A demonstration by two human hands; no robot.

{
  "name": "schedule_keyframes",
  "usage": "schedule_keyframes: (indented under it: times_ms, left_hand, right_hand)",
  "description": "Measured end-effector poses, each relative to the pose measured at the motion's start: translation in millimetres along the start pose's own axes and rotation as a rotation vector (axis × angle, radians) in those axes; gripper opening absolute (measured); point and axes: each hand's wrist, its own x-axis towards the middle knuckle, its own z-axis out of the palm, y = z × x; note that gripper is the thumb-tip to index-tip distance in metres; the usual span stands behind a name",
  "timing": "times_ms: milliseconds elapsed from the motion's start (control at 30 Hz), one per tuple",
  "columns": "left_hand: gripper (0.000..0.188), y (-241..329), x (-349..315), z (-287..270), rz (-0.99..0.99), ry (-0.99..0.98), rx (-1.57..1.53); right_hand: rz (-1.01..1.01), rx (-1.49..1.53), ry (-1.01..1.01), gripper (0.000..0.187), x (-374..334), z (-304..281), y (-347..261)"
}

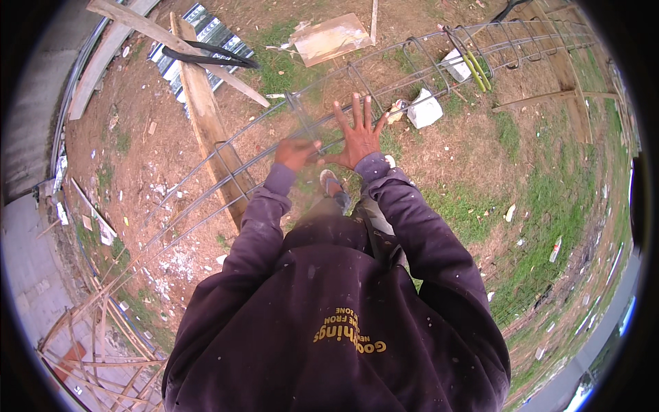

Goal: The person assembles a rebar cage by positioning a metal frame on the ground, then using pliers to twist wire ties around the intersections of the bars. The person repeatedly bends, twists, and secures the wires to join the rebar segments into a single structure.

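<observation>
A long cage of thin steel rebar (pixel 233 175) with square wire stirrups runs slantwise before me, from lower left to upper right. My left hand (pixel 295 154), slightly blurred, is closed at the near side of the bars; what its fingers hold is hidden. Just beyond it, one stirrup (pixel 297 110) looks smeared by motion. Over the bars beside it, my right hand (pixel 360 139) lies open with fingers spread, palm down, gripping nothing. Farther right, a tool with long yellow-green handles (pixel 475 71) rests at the cage.
Wooden planks (pixel 206 120) support the cage on the left, and a wooden trestle (pixel 573 89) stands at right. A plywood piece (pixel 333 40), a striped sheet (pixel 223 34), a dark strap (pixel 209 58) and white blocks (pixel 424 108) lie beyond. Scraps dot the grass and soil.
</observation>
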Motion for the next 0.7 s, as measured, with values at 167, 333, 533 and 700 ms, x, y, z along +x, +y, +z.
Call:
schedule_keyframes:
  times_ms: [167, 333, 533, 700]
  left_hand:
    - [0.038, 0, -2, -3, 0.028, -0.016, -0.082]
    - [0.039, -3, -2, -12, 0.060, -0.013, 0.153]
    - [0.033, -9, -5, -14, 0.073, 0.042, 0.142]
    - [0.037, -14, -5, -22, 0.035, 0.034, 0.128]
  right_hand:
    - [0.049, -0.045, -0.034, 0.142, 5, 12, 2]
    - [0.046, -0.050, -0.058, 0.141, 8, 14, 2]
    - [0.078, -0.067, -0.082, 0.141, 8, 12, -1]
    - [0.063, -0.022, -0.056, 0.141, 9, 12, -2]
